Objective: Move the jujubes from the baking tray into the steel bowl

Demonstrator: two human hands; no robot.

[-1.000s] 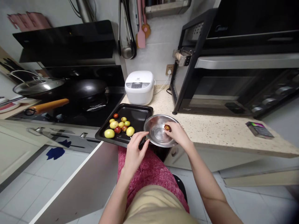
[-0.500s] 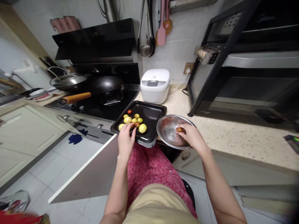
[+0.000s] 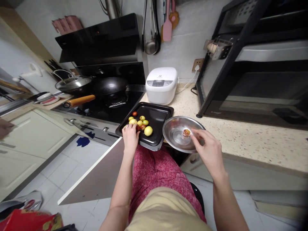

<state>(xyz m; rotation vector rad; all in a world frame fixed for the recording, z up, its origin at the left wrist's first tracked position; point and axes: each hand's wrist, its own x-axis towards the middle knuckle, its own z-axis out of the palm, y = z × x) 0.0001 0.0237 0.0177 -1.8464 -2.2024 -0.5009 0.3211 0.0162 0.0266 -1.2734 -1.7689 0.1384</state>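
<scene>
A black baking tray (image 3: pixel 160 120) holds several small round fruits that look like jujubes, some yellow-green, some red-brown. My left hand (image 3: pixel 130 136) rests over the tray's near left corner, fingers curled down among the fruit; whatever they close on is hidden. Just right of it lies a large pale yellow fruit (image 3: pixel 148 131). To the right of the tray is a shallow steel bowl (image 3: pixel 174 126). A single red-brown jujube (image 3: pixel 186 132) is inside it. My right hand (image 3: pixel 209 146) reaches over the bowl's right side, thumb and finger parted close beside that jujube.
Behind the tray stands a white rice cooker (image 3: pixel 160 86). A wok (image 3: pixel 112 86) and a lidded pan (image 3: pixel 74 84) sit on the stove at left. A black oven (image 3: pixel 267 96) stands at right. An open cabinet door (image 3: pixel 96 179) juts out below. Part of another hand (image 3: pixel 5 127) shows at far left.
My right hand has drawn back to the right, its fingers parting from the jujube, which is in the bowl. My left fingers have come down over a yellow fruit at the tray's left.
</scene>
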